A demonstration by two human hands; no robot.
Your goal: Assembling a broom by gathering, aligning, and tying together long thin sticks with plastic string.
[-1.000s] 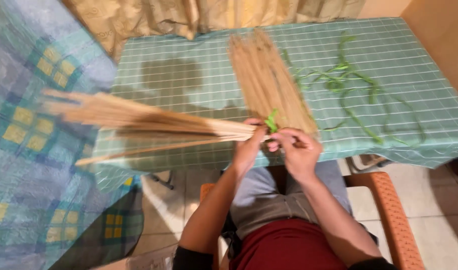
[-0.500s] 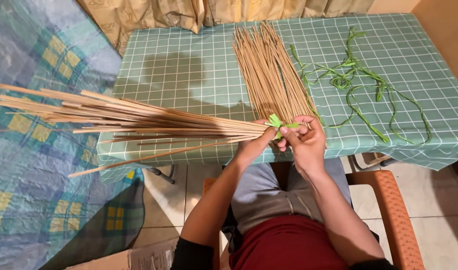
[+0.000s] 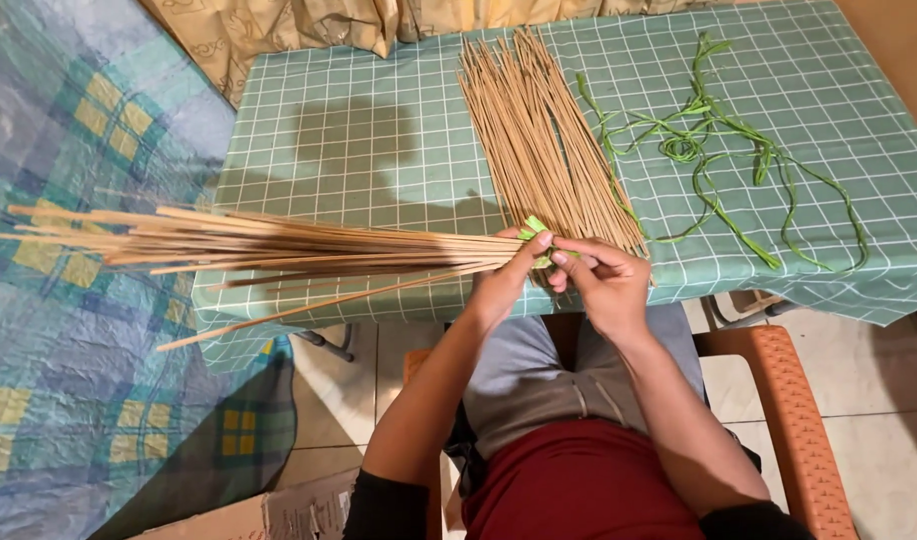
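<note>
Tan sticks (image 3: 279, 245), likely light, stiff and apt to splay, fan leftward from the left hand (image 3: 501, 285), clenched at their gathered end; right hand (image 3: 599, 280) pinches a soft green strip (image 3: 535, 228) there. Beyond, table (image 3: 379, 150) holds loose sticks (image 3: 539, 130).

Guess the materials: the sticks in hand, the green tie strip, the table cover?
Bundle of sticks: thin, straight, tan and matte, probably dried palm-leaf ribs or bamboo splints. Green strip at the left hand and right hand: flat and leaf-like, probably fresh leaf. Tablecloth: green checked, draped, slight sheen, perhaps vinyl.
</note>
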